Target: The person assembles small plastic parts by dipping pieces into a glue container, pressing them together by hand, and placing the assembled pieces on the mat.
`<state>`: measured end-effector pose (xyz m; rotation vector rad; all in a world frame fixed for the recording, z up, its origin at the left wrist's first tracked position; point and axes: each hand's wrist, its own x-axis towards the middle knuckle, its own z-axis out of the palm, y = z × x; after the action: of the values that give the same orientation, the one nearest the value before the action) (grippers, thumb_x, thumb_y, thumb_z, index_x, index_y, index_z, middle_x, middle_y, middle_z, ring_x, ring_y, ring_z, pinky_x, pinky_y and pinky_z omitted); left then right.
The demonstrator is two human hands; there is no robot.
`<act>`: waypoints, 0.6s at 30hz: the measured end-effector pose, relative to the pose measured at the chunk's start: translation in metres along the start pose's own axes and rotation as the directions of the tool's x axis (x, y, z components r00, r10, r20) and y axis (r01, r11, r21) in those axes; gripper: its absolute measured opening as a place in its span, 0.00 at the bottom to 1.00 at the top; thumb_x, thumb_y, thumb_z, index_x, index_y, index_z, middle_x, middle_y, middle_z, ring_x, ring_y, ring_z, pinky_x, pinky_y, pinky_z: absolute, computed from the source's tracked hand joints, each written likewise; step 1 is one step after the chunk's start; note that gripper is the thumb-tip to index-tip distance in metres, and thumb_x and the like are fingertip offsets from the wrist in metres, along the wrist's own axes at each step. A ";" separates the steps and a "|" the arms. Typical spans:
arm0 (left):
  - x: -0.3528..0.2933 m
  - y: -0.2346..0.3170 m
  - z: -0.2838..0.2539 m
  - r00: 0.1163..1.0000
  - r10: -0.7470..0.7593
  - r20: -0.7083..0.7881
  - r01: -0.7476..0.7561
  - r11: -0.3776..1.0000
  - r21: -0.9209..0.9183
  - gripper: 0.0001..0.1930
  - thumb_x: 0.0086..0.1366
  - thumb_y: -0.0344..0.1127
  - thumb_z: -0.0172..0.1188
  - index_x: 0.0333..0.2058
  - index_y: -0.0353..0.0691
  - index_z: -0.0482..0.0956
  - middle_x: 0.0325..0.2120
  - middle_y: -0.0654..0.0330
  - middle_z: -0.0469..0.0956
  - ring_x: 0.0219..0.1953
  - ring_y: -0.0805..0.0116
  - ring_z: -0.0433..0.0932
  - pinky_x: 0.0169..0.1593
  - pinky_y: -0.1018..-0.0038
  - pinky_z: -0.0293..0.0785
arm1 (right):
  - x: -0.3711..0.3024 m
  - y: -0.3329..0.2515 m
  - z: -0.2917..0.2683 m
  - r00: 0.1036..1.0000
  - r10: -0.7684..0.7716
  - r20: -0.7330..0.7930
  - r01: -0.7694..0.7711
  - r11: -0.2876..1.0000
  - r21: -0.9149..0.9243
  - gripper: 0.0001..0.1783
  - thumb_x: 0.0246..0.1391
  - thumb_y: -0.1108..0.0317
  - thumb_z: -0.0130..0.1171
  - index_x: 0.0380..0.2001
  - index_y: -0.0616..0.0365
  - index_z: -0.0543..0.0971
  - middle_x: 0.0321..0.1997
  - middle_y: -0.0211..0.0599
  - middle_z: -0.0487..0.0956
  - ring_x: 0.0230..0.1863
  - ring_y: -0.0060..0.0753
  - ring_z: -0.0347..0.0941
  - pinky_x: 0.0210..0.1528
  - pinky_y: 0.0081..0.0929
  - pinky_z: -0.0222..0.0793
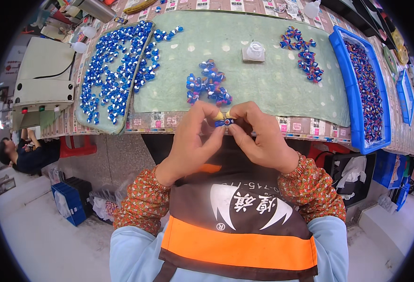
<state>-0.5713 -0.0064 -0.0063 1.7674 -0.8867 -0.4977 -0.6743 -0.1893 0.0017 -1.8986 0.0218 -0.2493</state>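
Just past the table's front edge, my left hand (188, 141) and my right hand (266, 141) meet fingertip to fingertip. Both pinch a small blue piece (219, 123) with a round red-and-white end. Yellow covers show on the fingertips. Beyond my hands, a loose pile of small blue, white and reddish pieces (209, 84) lies on the pale green mat (169, 94). A similar pile (306, 58) lies at the far right of the mat. Many blue-and-white pieces (117, 66) cover a green board at the left.
A small translucent container (255, 50) sits on a block on the mat. On the right stands a blue tray (342, 87) filled with similar pieces. A beige machine (44, 75) with buttons stands at the left. Farther left is another person (33, 152).
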 end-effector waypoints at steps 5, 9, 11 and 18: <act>-0.002 -0.004 0.001 0.994 0.107 -0.010 -0.107 0.993 0.054 0.13 0.66 0.23 0.62 0.47 0.41 0.72 0.44 0.62 0.74 0.38 0.77 0.71 0.40 0.79 0.70 | -0.003 0.011 0.005 0.970 -0.242 -0.035 0.229 0.950 -0.211 0.15 0.57 0.77 0.62 0.48 0.61 0.75 0.40 0.48 0.81 0.38 0.54 0.81 0.37 0.43 0.76; -0.004 -0.009 -0.001 0.992 0.127 -0.027 -0.125 0.991 0.052 0.13 0.66 0.22 0.61 0.47 0.40 0.72 0.45 0.61 0.74 0.38 0.76 0.71 0.41 0.78 0.70 | -0.004 0.010 0.005 0.975 -0.219 -0.022 0.207 0.944 -0.256 0.16 0.57 0.77 0.62 0.48 0.60 0.75 0.41 0.48 0.81 0.38 0.55 0.80 0.37 0.45 0.75; -0.004 -0.011 -0.005 0.990 0.141 -0.033 -0.139 0.989 0.058 0.13 0.67 0.22 0.61 0.47 0.40 0.72 0.45 0.60 0.75 0.38 0.76 0.71 0.41 0.78 0.69 | -0.005 0.011 0.004 0.979 -0.199 -0.036 0.183 0.948 -0.260 0.16 0.57 0.77 0.63 0.48 0.60 0.76 0.40 0.48 0.81 0.38 0.55 0.80 0.37 0.45 0.75; 0.000 -0.021 -0.021 0.972 0.144 -0.184 -0.146 0.989 0.004 0.10 0.66 0.22 0.60 0.44 0.40 0.75 0.42 0.58 0.76 0.37 0.69 0.72 0.38 0.75 0.68 | -0.003 0.019 -0.011 0.967 -0.131 -0.220 0.060 0.950 -0.306 0.14 0.59 0.79 0.64 0.47 0.62 0.77 0.30 0.36 0.77 0.23 0.25 0.72 0.26 0.24 0.67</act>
<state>-0.5499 0.0104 -0.0177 1.6944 -0.8730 -0.2385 -0.6773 -0.2059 -0.0134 -2.1613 0.1354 -0.5668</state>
